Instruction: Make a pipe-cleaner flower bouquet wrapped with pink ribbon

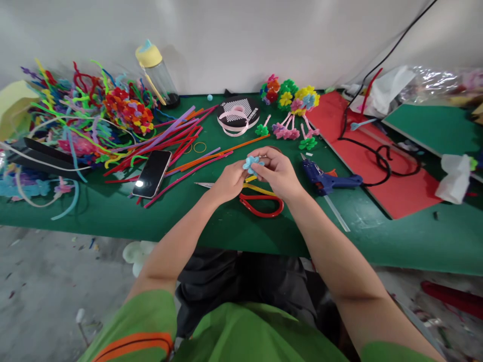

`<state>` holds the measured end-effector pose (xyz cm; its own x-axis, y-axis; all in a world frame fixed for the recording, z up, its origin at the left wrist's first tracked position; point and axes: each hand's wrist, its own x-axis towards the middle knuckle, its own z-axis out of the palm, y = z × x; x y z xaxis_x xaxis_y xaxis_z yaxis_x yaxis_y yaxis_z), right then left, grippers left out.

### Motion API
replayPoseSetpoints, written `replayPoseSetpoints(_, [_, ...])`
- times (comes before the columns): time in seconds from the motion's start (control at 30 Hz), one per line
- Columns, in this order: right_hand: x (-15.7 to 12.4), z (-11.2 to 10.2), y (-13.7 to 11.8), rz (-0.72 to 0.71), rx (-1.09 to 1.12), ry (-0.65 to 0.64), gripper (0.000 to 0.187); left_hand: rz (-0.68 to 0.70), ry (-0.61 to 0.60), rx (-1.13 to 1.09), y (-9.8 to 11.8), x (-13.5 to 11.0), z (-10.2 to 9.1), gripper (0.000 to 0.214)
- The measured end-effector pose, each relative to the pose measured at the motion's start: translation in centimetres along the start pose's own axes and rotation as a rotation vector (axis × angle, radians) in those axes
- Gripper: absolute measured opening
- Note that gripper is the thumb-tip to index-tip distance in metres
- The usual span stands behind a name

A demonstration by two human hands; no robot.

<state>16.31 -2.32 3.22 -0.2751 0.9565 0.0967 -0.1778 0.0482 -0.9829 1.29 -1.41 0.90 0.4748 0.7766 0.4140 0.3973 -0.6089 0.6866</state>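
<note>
A small light-blue pipe-cleaner flower (250, 163) is held between my two hands above the green table. My left hand (231, 180) pinches it from the left side. From the right, the thumb and fingers of my right hand (277, 170) close on its other edge. Below the hands lies a pair of scissors with red handles (262, 206), partly covered by my left hand and wrist. A yellow pipe cleaner (260, 189) shows just under the flower. Loose red, orange and purple pipe cleaners (188, 125) lie to the left of my hands.
Far left is a heap of coloured pipe cleaners (94, 110), with a phone (152, 173) and a bottle (160, 75) nearby. A ribbon spool (238, 114) and finished flowers (289, 98) stand behind. A blue glue gun (328, 177) with a black cord and a red board (377, 171) lie right.
</note>
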Motion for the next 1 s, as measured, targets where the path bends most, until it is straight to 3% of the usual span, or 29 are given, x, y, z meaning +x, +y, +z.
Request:
replayPoseSetpoints(0.2, [0.2, 0.0, 0.7, -0.022, -0.064, 0.013, 0.035, -0.05, -0.059, 0.049, -0.3, -0.2, 0.2, 0.022])
replayPoseSetpoints(0.67, [0.4, -0.3, 1.1, -0.017, -0.07, -0.007, 0.033, -0.131, -0.058, 0.125, -0.5, 0.0, -0.3, 0.018])
replayPoseSetpoints(0.8, [0.6, -0.5, 1.3, -0.048, -0.022, 0.086, 0.033, -0.131, 0.04, 0.005, -1.1, 0.1, -0.5, 0.022])
replayPoseSetpoints(1.0, [0.8, -1.3, 0.5, -0.127, -0.077, 0.341, 0.033, -0.248, 0.266, -0.244, -2.1, 0.4, -1.5, 0.039])
